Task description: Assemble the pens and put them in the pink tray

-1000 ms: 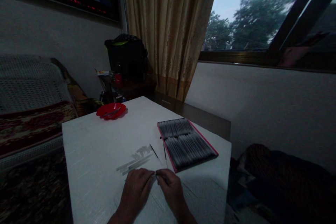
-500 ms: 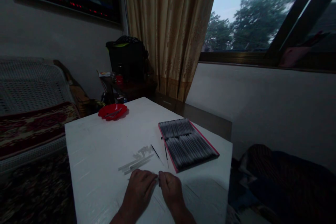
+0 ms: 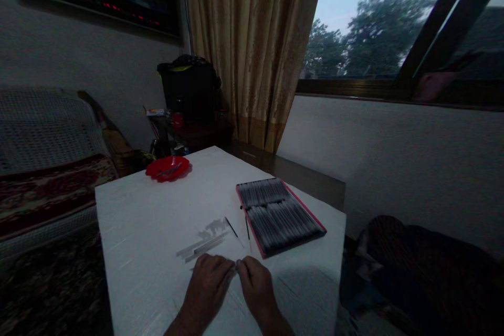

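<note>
left hand (image 3: 208,281) and right hand (image 3: 255,283) low over white table (image 3: 145,231), tips meeting or nearly so. both clenched in a pinch, fingers curled, thumbs in, on a small piece (image 3: 235,268) between the fingertips; mostly covered, too small to tell what.

grey strips (image 3: 205,247) lie flat just ahead and left of left hand, roughly side by side, slanted, some maybe overlapping. short grey pieces (image 3: 213,227) bunched right beyond them, farther from the hands.

two thin tools, dark handles, pale ends toward the hands: slanted tool (image 3: 232,228) ahead of where the hands meet, near the short pieces; steeper tool (image 3: 248,227) to its right, beside the case. tips too fine to make out.

pink-edged case (image 3: 283,215) lies flat ahead and right of right hand, two rows of slim dark-and-grey items in it, kind unclear. red dish (image 3: 167,169) with wavy rim well beyond left hand, off to the left at the far table edge, something slender in it.

dim room; curtain (image 3: 252,52) and window (image 3: 366,26) far past the hands.
</note>
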`<move>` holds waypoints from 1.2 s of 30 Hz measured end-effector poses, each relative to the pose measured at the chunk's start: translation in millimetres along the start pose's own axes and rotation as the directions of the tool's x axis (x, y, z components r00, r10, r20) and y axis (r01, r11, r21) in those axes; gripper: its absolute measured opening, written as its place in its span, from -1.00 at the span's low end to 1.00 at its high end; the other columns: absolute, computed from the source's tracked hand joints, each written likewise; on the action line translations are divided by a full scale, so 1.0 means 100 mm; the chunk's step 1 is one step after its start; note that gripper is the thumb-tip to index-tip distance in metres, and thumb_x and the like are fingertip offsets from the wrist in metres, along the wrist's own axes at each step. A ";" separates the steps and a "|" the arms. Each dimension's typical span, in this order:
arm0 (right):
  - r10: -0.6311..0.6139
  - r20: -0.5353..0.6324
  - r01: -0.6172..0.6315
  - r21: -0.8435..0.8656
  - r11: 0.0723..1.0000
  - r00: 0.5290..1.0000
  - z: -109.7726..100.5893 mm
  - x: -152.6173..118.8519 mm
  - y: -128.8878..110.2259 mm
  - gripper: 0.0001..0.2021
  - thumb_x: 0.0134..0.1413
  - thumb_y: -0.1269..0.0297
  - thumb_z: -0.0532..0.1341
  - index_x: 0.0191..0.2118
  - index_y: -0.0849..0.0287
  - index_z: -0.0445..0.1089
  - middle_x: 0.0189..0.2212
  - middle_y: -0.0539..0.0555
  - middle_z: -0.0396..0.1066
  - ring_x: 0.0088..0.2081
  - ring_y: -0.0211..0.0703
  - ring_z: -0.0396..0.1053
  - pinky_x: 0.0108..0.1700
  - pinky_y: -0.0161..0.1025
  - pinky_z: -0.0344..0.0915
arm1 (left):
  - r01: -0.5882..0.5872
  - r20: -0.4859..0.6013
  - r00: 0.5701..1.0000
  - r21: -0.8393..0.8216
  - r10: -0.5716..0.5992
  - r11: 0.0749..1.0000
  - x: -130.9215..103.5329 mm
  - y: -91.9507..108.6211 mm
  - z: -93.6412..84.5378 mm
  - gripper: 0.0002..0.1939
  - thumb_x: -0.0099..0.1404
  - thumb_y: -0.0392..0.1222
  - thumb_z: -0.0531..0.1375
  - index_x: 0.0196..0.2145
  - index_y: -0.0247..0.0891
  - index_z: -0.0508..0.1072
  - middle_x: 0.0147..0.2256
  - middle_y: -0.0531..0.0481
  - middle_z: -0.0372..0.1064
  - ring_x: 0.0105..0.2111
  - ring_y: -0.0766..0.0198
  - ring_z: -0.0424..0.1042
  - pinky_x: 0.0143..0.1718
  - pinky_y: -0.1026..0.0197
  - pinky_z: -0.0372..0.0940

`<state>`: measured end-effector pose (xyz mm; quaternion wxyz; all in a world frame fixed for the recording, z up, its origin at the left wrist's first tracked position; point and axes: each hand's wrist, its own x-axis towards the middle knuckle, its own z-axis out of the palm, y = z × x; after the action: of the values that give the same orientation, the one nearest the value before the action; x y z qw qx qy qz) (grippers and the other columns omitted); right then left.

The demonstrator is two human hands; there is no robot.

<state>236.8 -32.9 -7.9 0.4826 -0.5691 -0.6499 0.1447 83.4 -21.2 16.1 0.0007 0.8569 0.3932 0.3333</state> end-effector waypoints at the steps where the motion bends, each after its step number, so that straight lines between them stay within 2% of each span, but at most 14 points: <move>1: -0.009 -0.008 0.008 -0.033 0.999 1.000 0.02 0.00 0.00 -0.62 0.22 0.19 0.02 -0.61 0.13 0.25 -0.67 -0.05 0.28 -0.59 -0.29 0.22 -0.49 -0.37 0.07 | -0.003 0.000 1.000 -0.005 0.003 1.000 0.00 0.00 0.00 -0.81 0.36 -0.16 0.06 -0.21 -0.16 0.47 -0.34 0.01 0.48 -0.35 0.25 0.40 -0.23 0.12 0.24; 4: 0.001 -0.006 -0.002 -0.048 0.999 1.000 0.01 -0.02 -0.01 -0.63 0.23 0.19 0.02 -0.58 0.13 0.29 -0.64 -0.03 0.31 -0.57 -0.26 0.26 -0.47 -0.37 0.10 | -0.006 -0.008 1.000 -0.025 0.006 1.000 -0.01 0.01 0.00 -0.81 0.36 -0.17 0.06 -0.20 -0.17 0.46 -0.34 0.00 0.48 -0.35 0.25 0.40 -0.23 0.12 0.24; 7: 0.030 0.049 -0.034 0.071 0.997 0.998 -0.05 -0.04 -0.03 -0.81 0.19 0.24 0.06 -0.33 0.14 0.38 -0.44 0.03 0.43 -0.40 -0.20 0.38 -0.34 -0.37 0.22 | 0.014 -0.007 1.000 -0.034 -0.014 0.999 0.00 0.01 0.00 -0.82 0.35 -0.16 0.07 -0.20 -0.16 0.46 -0.34 -0.01 0.48 -0.34 0.24 0.40 -0.25 0.13 0.25; 9: 0.045 0.103 -0.060 0.149 0.987 0.994 -0.09 -0.06 -0.03 -0.85 0.16 0.28 0.07 -0.25 0.14 0.37 -0.37 0.04 0.43 -0.33 -0.18 0.40 -0.28 -0.36 0.25 | 0.025 -0.012 1.000 -0.042 -0.025 0.999 0.01 0.01 0.00 -0.82 0.35 -0.16 0.07 -0.21 -0.16 0.47 -0.35 -0.01 0.48 -0.35 0.24 0.40 -0.26 0.13 0.25; 13: 0.065 0.133 -0.085 0.152 0.985 0.989 -0.09 -0.07 0.01 -0.83 0.18 0.27 0.06 -0.37 0.13 0.34 -0.46 0.01 0.39 -0.39 -0.19 0.36 -0.32 -0.36 0.23 | 0.041 0.002 0.999 -0.057 -0.041 0.998 0.00 0.01 0.00 -0.82 0.35 -0.16 0.08 -0.21 -0.16 0.47 -0.35 0.00 0.49 -0.34 0.23 0.40 -0.25 0.13 0.25; 18: 0.045 0.054 -0.049 0.073 0.996 0.998 -0.01 -0.05 0.04 -0.66 0.20 0.18 0.06 -0.59 0.12 0.26 -0.65 -0.06 0.27 -0.58 -0.27 0.22 -0.49 -0.38 0.10 | 0.022 0.046 0.999 -0.076 -0.018 0.997 -0.02 0.00 0.01 -0.84 0.35 -0.19 0.08 -0.21 -0.17 0.45 -0.33 0.00 0.48 -0.33 0.22 0.39 -0.24 0.12 0.24; 20: 0.051 0.043 -0.055 0.086 0.995 0.998 -0.02 -0.05 0.03 -0.67 0.19 0.19 0.07 -0.58 0.12 0.29 -0.64 -0.05 0.30 -0.57 -0.26 0.25 -0.48 -0.38 0.13 | 0.032 0.036 0.999 -0.075 -0.029 0.997 -0.02 0.00 0.02 -0.84 0.35 -0.19 0.08 -0.20 -0.17 0.45 -0.32 -0.01 0.48 -0.32 0.22 0.39 -0.24 0.11 0.25; 23: 0.050 0.073 -0.063 0.178 0.982 0.996 -0.07 -0.05 0.01 -0.85 0.15 0.24 0.11 -0.31 0.14 0.39 -0.43 0.03 0.44 -0.39 -0.19 0.39 -0.33 -0.38 0.24 | 0.057 0.033 0.998 -0.074 -0.055 0.996 -0.01 -0.01 0.01 -0.83 0.35 -0.17 0.08 -0.19 -0.17 0.45 -0.31 -0.02 0.48 -0.31 0.21 0.39 -0.25 0.12 0.25; 25: 0.040 0.112 -0.063 0.217 0.974 0.993 -0.10 -0.06 0.00 -0.85 0.13 0.28 0.11 -0.21 0.14 0.38 -0.35 0.05 0.45 -0.32 -0.17 0.41 -0.27 -0.36 0.27 | 0.064 0.038 0.997 -0.075 -0.062 0.995 -0.01 -0.01 0.01 -0.83 0.35 -0.17 0.07 -0.19 -0.16 0.46 -0.32 -0.02 0.48 -0.32 0.22 0.39 -0.26 0.13 0.26; 28: 0.040 0.129 -0.064 0.183 0.981 0.991 -0.10 -0.06 0.02 -0.84 0.14 0.27 0.08 -0.37 0.14 0.37 -0.46 0.02 0.41 -0.40 -0.18 0.37 -0.33 -0.35 0.25 | 0.057 0.039 0.998 -0.077 -0.054 0.995 -0.01 -0.01 0.01 -0.83 0.35 -0.16 0.08 -0.19 -0.15 0.46 -0.32 -0.01 0.48 -0.32 0.22 0.40 -0.26 0.14 0.26; 32: 0.058 0.076 -0.067 0.116 0.991 0.995 -0.05 -0.06 0.04 -0.71 0.18 0.20 0.06 -0.54 0.13 0.28 -0.61 -0.04 0.29 -0.53 -0.24 0.28 -0.45 -0.38 0.17 | 0.036 0.016 0.999 -0.079 -0.035 0.996 -0.01 -0.01 0.02 -0.84 0.34 -0.16 0.09 -0.22 -0.16 0.46 -0.34 -0.01 0.49 -0.34 0.22 0.40 -0.27 0.14 0.27; 36: 0.054 0.072 -0.062 0.104 0.993 0.996 -0.05 -0.05 0.01 -0.70 0.20 0.18 0.06 -0.52 0.13 0.29 -0.59 -0.04 0.30 -0.51 -0.24 0.29 -0.44 -0.38 0.17 | 0.052 -0.010 0.999 -0.095 -0.053 0.994 0.00 -0.02 0.02 -0.84 0.34 -0.16 0.08 -0.21 -0.16 0.46 -0.34 -0.01 0.48 -0.34 0.23 0.40 -0.28 0.14 0.28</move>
<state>240.7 -39.0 -8.2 0.4850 -0.5559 -0.6407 0.2127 83.4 -19.5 14.7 0.0475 0.8432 0.3993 0.3569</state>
